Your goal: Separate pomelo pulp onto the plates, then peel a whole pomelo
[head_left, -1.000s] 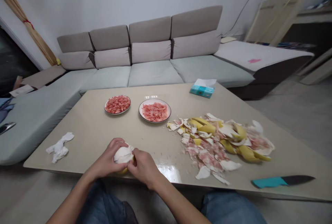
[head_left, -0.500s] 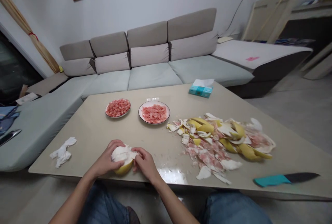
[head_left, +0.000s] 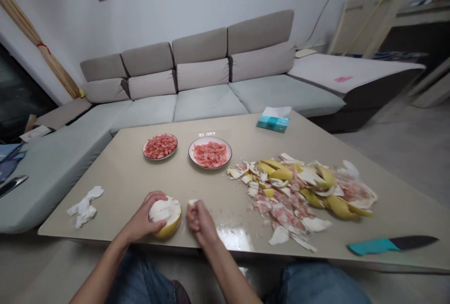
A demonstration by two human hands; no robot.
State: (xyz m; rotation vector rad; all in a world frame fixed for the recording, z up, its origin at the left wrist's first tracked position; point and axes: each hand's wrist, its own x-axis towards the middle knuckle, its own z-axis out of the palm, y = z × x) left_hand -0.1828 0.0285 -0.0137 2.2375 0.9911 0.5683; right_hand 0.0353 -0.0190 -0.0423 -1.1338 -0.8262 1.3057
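A partly peeled pomelo (head_left: pixel 168 217), white pith on top and yellow rind below, sits at the table's near edge. My left hand (head_left: pixel 149 217) is wrapped round its left side. Just to the right of the pomelo, apart from it, my right hand (head_left: pixel 200 222) is closed with a small piece of white pith (head_left: pixel 191 202) showing at the fingers. Farther back lie two dark-rimmed plates of pink pomelo pulp, the left plate (head_left: pixel 160 147) well filled and the right plate (head_left: pixel 210 152) with a flatter layer.
A heap of yellow rind and pale membrane (head_left: pixel 298 191) spreads over the right of the table (head_left: pixel 133 177). A knife (head_left: pixel 392 244) with a teal handle lies near the front right edge. A tissue pack (head_left: pixel 274 120) stands at the back, a crumpled tissue (head_left: pixel 85 206) at left.
My right hand has come away from the pomelo, moving a little right, with a piece of pith in its fingers. My left hand still holds the fruit in nearly the same place.
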